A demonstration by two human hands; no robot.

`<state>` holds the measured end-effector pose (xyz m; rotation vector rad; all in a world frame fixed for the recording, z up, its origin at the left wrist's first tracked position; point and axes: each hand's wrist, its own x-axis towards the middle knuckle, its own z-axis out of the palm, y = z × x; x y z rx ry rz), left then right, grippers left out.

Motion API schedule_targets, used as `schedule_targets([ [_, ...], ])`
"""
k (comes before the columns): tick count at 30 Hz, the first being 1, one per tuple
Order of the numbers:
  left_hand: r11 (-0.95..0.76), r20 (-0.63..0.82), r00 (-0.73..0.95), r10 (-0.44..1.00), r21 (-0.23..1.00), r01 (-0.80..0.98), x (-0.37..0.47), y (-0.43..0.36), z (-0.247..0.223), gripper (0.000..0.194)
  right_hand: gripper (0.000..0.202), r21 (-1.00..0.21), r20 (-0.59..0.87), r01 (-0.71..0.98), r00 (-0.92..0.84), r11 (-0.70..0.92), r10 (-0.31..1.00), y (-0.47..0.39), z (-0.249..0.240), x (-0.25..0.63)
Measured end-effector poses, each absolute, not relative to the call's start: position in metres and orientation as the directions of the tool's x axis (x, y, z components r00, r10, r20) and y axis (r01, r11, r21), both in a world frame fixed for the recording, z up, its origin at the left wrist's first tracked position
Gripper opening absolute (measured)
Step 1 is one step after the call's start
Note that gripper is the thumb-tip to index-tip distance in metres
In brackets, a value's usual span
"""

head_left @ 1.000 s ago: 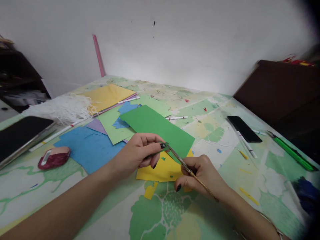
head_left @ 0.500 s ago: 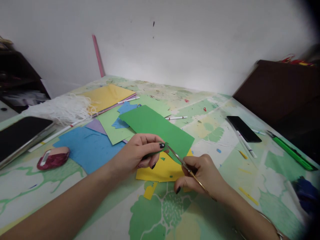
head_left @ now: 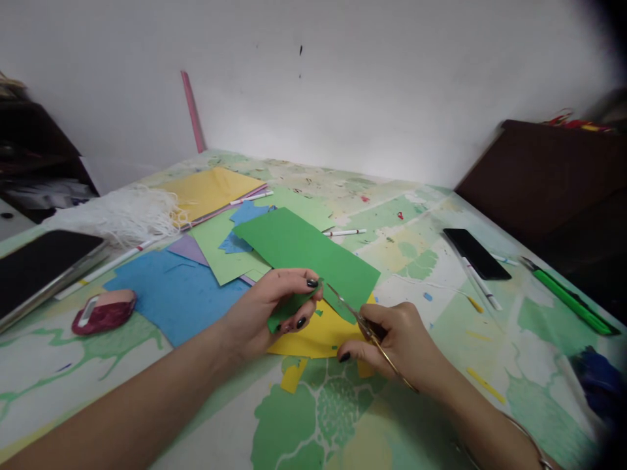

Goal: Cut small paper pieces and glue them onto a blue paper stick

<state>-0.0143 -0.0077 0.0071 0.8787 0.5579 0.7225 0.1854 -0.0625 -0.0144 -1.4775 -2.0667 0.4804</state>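
My left hand [head_left: 279,303] pinches a small dark green paper piece [head_left: 292,307] between thumb and fingers. On the right, my right hand [head_left: 396,336] is wrapped round the handles of gold-handled scissors [head_left: 376,341], whose blades point up and left, close to the green piece. Behind both hands lies a large green sheet [head_left: 313,251]. It overlaps a yellow sheet [head_left: 313,336], on which tiny green scraps rest. A yellow scrap [head_left: 294,375] lies just below the yellow sheet.
Blue paper [head_left: 181,294], a red case [head_left: 104,312], a phone [head_left: 49,261] and white string [head_left: 117,212] are at the left. Another phone [head_left: 476,253], a green cutter [head_left: 571,297] and a yellow strip [head_left: 486,385] lie at the right. A wall stands behind.
My left hand has moved slightly left and turned, showing more of the green piece. The scissor tips are now a little apart from it, and the blades look slightly more open.
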Motion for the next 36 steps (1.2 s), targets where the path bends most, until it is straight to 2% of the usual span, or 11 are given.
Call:
schedule_targets([
  [3, 0.381, -0.152, 0.558, 0.816, 0.867, -0.320, -0.011, -0.010, 0.006, 0.007, 0.047, -0.587, 0.215, 0.754, -0.204, 0.293, 0.955, -0.063, -0.015, 0.183],
  [6, 0.342, -0.159, 0.502, 0.850, 0.892, -0.295, -0.009, -0.013, 0.003, 0.010, 0.044, -0.630, 0.199, 0.734, -0.164, 0.255, 0.966, -0.065, -0.014, 0.178],
  [12, 0.279, -0.147, 0.516, 0.844, 0.942, -0.188, -0.005, -0.017, -0.002, 0.015, 0.033, -0.694, 0.139, 0.688, -0.159, 0.211, 0.977, -0.068, -0.013, 0.167],
  [16, 0.214, -0.100, 0.486, 0.868, 0.959, -0.185, -0.002, -0.018, -0.002, 0.013, 0.031, -0.740, 0.112, 0.645, -0.165, 0.193, 0.980, -0.069, -0.014, 0.167],
  [23, 0.265, -0.099, 0.565, 0.819, 0.939, -0.220, 0.001, -0.021, -0.005, 0.015, 0.029, -0.887, -0.047, 0.461, -0.142, 0.024, 0.989, -0.071, -0.012, 0.159],
  [28, 0.297, -0.109, 0.564, 0.818, 0.921, -0.253, 0.001, -0.023, -0.007, 0.018, 0.033, -0.887, -0.044, 0.462, -0.121, 0.017, 0.992, -0.070, -0.010, 0.155],
  [36, 0.250, -0.128, 0.528, 0.840, 0.954, -0.168, 0.000, -0.026, 0.001, 0.018, 0.033, -0.846, -0.002, 0.529, -0.124, 0.064, 0.992, -0.072, -0.012, 0.156],
])
